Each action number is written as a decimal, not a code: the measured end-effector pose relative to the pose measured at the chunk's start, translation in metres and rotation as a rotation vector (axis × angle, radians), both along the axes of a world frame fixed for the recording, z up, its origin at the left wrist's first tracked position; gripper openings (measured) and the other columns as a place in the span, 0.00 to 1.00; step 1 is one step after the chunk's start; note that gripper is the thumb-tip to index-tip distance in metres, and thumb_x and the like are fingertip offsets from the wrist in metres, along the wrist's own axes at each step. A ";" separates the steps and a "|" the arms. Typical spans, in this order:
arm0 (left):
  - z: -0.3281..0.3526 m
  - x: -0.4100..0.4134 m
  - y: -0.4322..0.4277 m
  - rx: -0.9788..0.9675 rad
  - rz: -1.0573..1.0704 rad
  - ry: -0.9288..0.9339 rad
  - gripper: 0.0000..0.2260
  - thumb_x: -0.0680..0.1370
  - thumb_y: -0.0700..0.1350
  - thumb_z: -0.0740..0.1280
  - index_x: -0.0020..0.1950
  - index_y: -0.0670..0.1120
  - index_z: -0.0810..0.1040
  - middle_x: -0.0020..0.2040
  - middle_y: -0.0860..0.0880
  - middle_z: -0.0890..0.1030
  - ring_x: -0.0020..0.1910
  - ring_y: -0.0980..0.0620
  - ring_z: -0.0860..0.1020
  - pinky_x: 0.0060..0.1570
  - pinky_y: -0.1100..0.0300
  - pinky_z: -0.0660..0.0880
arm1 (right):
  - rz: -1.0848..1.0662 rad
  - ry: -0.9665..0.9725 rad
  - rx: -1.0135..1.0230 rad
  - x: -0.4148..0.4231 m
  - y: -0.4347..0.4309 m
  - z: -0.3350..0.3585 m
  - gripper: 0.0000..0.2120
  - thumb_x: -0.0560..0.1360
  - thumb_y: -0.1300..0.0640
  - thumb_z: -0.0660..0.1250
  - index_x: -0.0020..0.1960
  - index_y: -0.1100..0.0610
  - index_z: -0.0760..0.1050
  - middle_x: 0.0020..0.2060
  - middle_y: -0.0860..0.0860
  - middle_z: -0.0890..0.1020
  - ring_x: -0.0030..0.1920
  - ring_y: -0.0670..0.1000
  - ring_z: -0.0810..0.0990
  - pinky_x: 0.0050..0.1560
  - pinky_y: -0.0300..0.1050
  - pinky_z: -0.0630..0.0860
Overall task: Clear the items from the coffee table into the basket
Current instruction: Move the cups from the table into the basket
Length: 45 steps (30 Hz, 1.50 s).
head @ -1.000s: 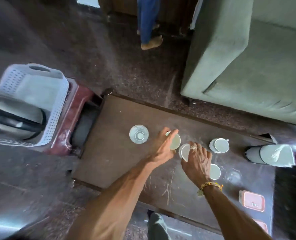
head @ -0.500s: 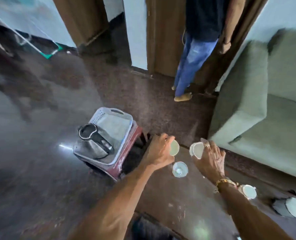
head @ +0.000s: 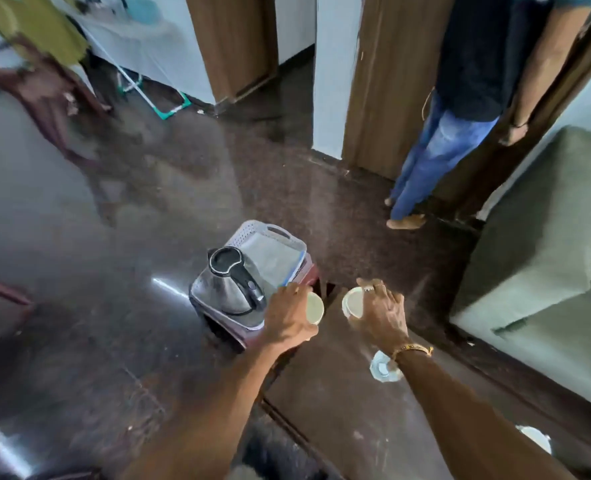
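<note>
The brown tabletop (head: 339,410) stands on a dark shiny floor (head: 79,306), a green sofa (head: 536,237) to my right. My left hand (head: 292,318) grips one cup (head: 314,308), my right hand (head: 382,315) another cup (head: 352,303), both held near the basket (head: 252,226) with the kettle (head: 224,289) in it. My right arm hides part of a glass (head: 380,370).

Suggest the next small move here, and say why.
The left hand grips a cup and the right hand a second cup, both above the table end near the basket, not yet inside. Probably best: move both left and lower them into the free space beside the kettle.
</note>
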State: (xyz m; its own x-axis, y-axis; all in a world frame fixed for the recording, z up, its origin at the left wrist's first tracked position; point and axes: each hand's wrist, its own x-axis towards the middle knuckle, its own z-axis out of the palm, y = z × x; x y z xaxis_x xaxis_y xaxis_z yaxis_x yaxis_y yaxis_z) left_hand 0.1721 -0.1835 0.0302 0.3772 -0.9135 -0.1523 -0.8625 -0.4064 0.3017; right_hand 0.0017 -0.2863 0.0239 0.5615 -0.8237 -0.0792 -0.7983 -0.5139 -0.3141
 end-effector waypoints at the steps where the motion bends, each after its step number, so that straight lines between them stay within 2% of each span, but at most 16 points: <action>1: 0.004 0.007 -0.001 0.007 0.007 -0.010 0.32 0.63 0.53 0.75 0.66 0.50 0.72 0.60 0.49 0.77 0.58 0.47 0.76 0.57 0.52 0.75 | 0.012 -0.006 0.001 0.010 -0.002 0.004 0.34 0.68 0.48 0.74 0.71 0.55 0.71 0.64 0.54 0.75 0.62 0.57 0.77 0.63 0.53 0.65; 4: 0.013 0.034 -0.012 0.014 0.014 -0.050 0.31 0.64 0.52 0.74 0.65 0.49 0.71 0.60 0.47 0.76 0.58 0.46 0.75 0.57 0.51 0.75 | 0.064 -0.028 -0.012 0.043 -0.015 0.012 0.32 0.70 0.47 0.73 0.72 0.54 0.70 0.66 0.54 0.75 0.62 0.57 0.77 0.63 0.53 0.65; 8: 0.019 0.086 -0.036 -0.029 -0.002 -0.106 0.31 0.67 0.57 0.74 0.66 0.49 0.71 0.59 0.47 0.77 0.58 0.46 0.75 0.60 0.49 0.73 | 0.085 -0.044 -0.050 0.097 -0.040 0.018 0.30 0.71 0.48 0.72 0.71 0.53 0.71 0.66 0.54 0.74 0.63 0.57 0.77 0.65 0.53 0.64; 13: 0.017 0.168 -0.077 -0.080 0.009 -0.088 0.33 0.63 0.52 0.77 0.67 0.50 0.72 0.61 0.47 0.77 0.60 0.45 0.75 0.58 0.50 0.73 | 0.066 0.005 -0.054 0.177 -0.075 0.015 0.31 0.70 0.47 0.72 0.71 0.53 0.71 0.66 0.53 0.74 0.65 0.55 0.75 0.66 0.52 0.62; 17: 0.002 0.245 -0.106 -0.063 0.036 -0.037 0.35 0.62 0.48 0.77 0.68 0.51 0.71 0.62 0.47 0.75 0.61 0.44 0.73 0.60 0.50 0.71 | 0.066 0.096 -0.068 0.246 -0.101 -0.007 0.33 0.69 0.46 0.73 0.71 0.52 0.71 0.65 0.53 0.76 0.65 0.56 0.74 0.64 0.52 0.64; 20: -0.021 0.300 -0.122 -0.018 0.027 -0.006 0.35 0.63 0.46 0.76 0.68 0.50 0.70 0.63 0.46 0.74 0.61 0.43 0.72 0.60 0.50 0.72 | 0.064 0.123 -0.022 0.297 -0.114 -0.034 0.32 0.68 0.50 0.74 0.70 0.54 0.72 0.64 0.56 0.75 0.64 0.59 0.74 0.65 0.55 0.66; 24: -0.066 0.350 -0.130 0.048 0.006 0.009 0.33 0.64 0.45 0.74 0.69 0.50 0.70 0.63 0.46 0.74 0.61 0.43 0.72 0.60 0.53 0.72 | 0.097 0.146 0.067 0.348 -0.123 -0.076 0.32 0.69 0.57 0.72 0.72 0.56 0.69 0.69 0.58 0.71 0.67 0.61 0.69 0.69 0.54 0.65; 28: -0.110 0.368 -0.127 0.092 -0.035 0.065 0.33 0.67 0.45 0.74 0.71 0.48 0.69 0.62 0.46 0.74 0.60 0.44 0.72 0.60 0.51 0.71 | 0.154 0.221 0.121 0.378 -0.130 -0.109 0.28 0.71 0.58 0.71 0.70 0.58 0.70 0.70 0.58 0.69 0.68 0.61 0.68 0.70 0.51 0.64; 32: -0.140 0.373 -0.124 0.098 -0.045 0.107 0.37 0.65 0.43 0.74 0.73 0.46 0.67 0.63 0.44 0.76 0.58 0.42 0.76 0.60 0.51 0.71 | 0.213 0.290 0.168 0.396 -0.139 -0.135 0.30 0.73 0.59 0.69 0.73 0.60 0.67 0.71 0.60 0.68 0.71 0.62 0.66 0.74 0.51 0.59; 35: -0.155 0.376 -0.128 0.175 -0.063 0.141 0.39 0.65 0.45 0.77 0.74 0.46 0.66 0.64 0.43 0.75 0.59 0.40 0.75 0.60 0.49 0.70 | 0.231 0.255 0.151 0.409 -0.145 -0.151 0.29 0.71 0.62 0.70 0.71 0.62 0.70 0.69 0.61 0.71 0.69 0.64 0.70 0.72 0.54 0.64; 37: -0.164 0.378 -0.130 0.216 -0.068 0.128 0.34 0.70 0.46 0.74 0.74 0.46 0.67 0.67 0.44 0.73 0.60 0.42 0.74 0.59 0.50 0.70 | 0.258 0.263 0.128 0.419 -0.146 -0.161 0.26 0.72 0.60 0.71 0.69 0.60 0.72 0.66 0.60 0.74 0.66 0.63 0.72 0.69 0.54 0.69; 39: -0.171 0.379 -0.130 0.133 -0.090 -0.014 0.25 0.74 0.57 0.66 0.68 0.47 0.74 0.65 0.46 0.76 0.55 0.46 0.77 0.53 0.56 0.72 | 0.295 0.274 0.111 0.429 -0.146 -0.172 0.24 0.72 0.58 0.71 0.68 0.59 0.74 0.64 0.59 0.77 0.63 0.62 0.75 0.66 0.52 0.71; 40: -0.173 0.379 -0.129 0.117 -0.100 -0.043 0.24 0.73 0.59 0.65 0.64 0.48 0.77 0.64 0.47 0.76 0.53 0.48 0.78 0.51 0.58 0.72 | 0.302 0.279 0.109 0.433 -0.145 -0.176 0.23 0.72 0.59 0.72 0.66 0.60 0.75 0.62 0.60 0.77 0.62 0.62 0.76 0.65 0.52 0.72; 43: -0.187 0.375 -0.127 0.230 -0.124 0.034 0.27 0.68 0.48 0.72 0.66 0.47 0.72 0.65 0.45 0.71 0.60 0.44 0.73 0.57 0.51 0.71 | 0.299 0.310 0.089 0.443 -0.142 -0.187 0.21 0.71 0.57 0.75 0.62 0.59 0.77 0.60 0.58 0.79 0.62 0.61 0.77 0.63 0.53 0.74; 45: -0.192 0.376 -0.129 0.246 -0.131 0.023 0.29 0.68 0.48 0.72 0.67 0.47 0.70 0.64 0.45 0.72 0.61 0.44 0.71 0.58 0.50 0.69 | 0.321 0.337 0.079 0.448 -0.144 -0.194 0.22 0.71 0.53 0.76 0.62 0.57 0.78 0.62 0.56 0.79 0.63 0.58 0.76 0.64 0.51 0.74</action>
